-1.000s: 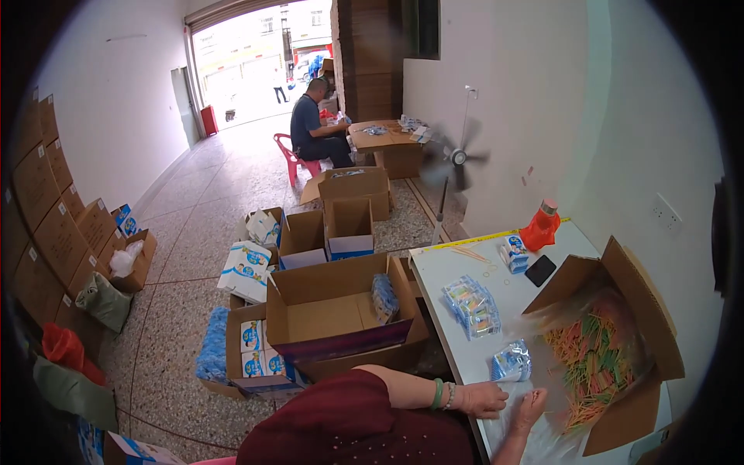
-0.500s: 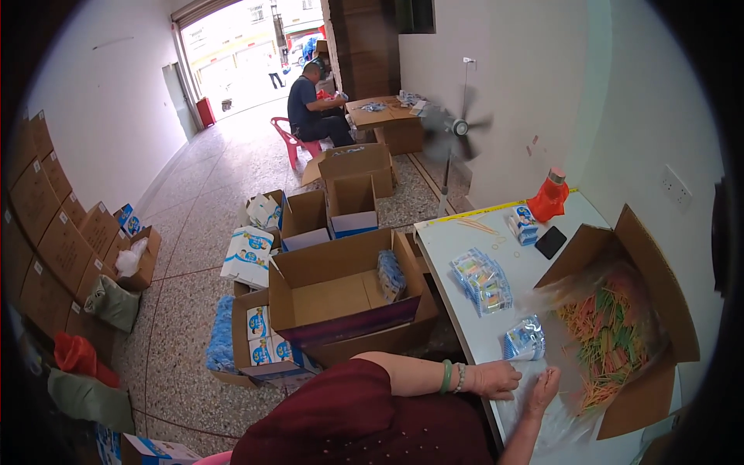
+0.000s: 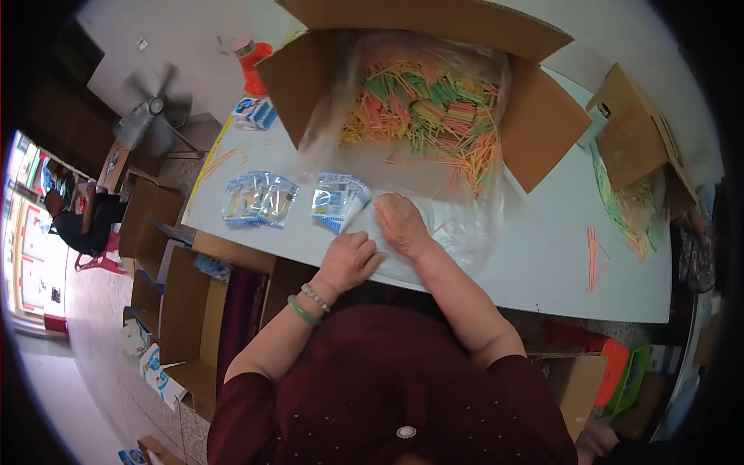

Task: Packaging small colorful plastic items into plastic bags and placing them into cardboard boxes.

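Observation:
My left hand (image 3: 350,262), with a green bangle and a beaded bracelet at its wrist, is above the white table's (image 3: 325,252) near edge, its fingers curled in. Close by to the right, my right hand (image 3: 401,223) is curled too, over a clear plastic sheet (image 3: 465,236). Whatever either hand pinches is hidden. Just beyond them lies a fanned stack of blue-and-clear packets (image 3: 337,200). A second fan of packets (image 3: 261,200) rests farther left. Ahead stands a cardboard box (image 3: 535,124) lined with plastic, holding many thin pink, yellow and green sticks (image 3: 434,108).
A small blue-white carton (image 3: 254,113), a red-wrapped bottle (image 3: 253,68) and rubber bands are at the table's left. Loose pink sticks (image 3: 593,260) and another box (image 3: 632,132) are at the right. A fan (image 3: 157,106) and open cartons (image 3: 190,310) stand left; a co-worker (image 3: 81,221) sits beyond.
My view has swung right and down from the room to the table. Both hands stay close together by the packets, with my left hand now nearer the table edge.

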A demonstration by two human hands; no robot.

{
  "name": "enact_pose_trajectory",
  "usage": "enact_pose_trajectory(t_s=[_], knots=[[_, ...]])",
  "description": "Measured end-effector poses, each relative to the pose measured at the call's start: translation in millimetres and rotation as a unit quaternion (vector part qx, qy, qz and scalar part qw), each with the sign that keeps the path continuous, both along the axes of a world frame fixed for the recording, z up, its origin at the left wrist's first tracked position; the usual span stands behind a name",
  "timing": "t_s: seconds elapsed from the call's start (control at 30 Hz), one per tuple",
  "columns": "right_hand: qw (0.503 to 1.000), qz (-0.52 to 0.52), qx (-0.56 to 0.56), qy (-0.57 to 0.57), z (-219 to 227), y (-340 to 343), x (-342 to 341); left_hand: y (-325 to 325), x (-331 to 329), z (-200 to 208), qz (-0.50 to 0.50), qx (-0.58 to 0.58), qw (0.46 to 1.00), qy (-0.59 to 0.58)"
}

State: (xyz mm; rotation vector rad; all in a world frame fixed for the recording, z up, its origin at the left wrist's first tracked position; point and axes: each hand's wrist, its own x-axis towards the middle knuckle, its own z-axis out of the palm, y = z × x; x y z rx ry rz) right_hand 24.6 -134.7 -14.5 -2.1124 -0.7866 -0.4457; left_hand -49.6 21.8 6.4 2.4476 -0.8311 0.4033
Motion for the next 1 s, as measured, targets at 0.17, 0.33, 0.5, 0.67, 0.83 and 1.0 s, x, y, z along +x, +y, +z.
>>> enact_pose_trajectory(t_s=[0.17,0.33,0.5,0.67,0.83,1.0], knots=[[0.999,-0.035,0.032,0.012,12.8,-14.6,-4.8,-6.8,-2.8,-3.0,0.013,0.0,1.0,-0.012],[0.956,-0.135,-0.207,0.156,52.8,-19.7,58.1,0.8,7.7,1.9,0.01,0.005,1.0,0.003],[0.921,0.001,-0.251,0.297,65.4,11.9,113.0,27.1,0.9,1.2,0.019,-0.037,0.999,0.001],[0.918,-0.112,-0.293,0.242,52.2,-3.0,117.8,13.5,5.8,-39.0,-0.088,-0.125,0.988,-0.035],[0.837,-0.053,-0.511,0.189,37.9,-24.2,135.4,-0.8,-10.6,-17.7,-0.012,-0.076,0.997,0.013],[0.861,-0.088,-0.471,0.17,44.3,-6.4,114.7,8.0,-10.0,-19.5,-0.005,-0.069,0.998,0.014]])
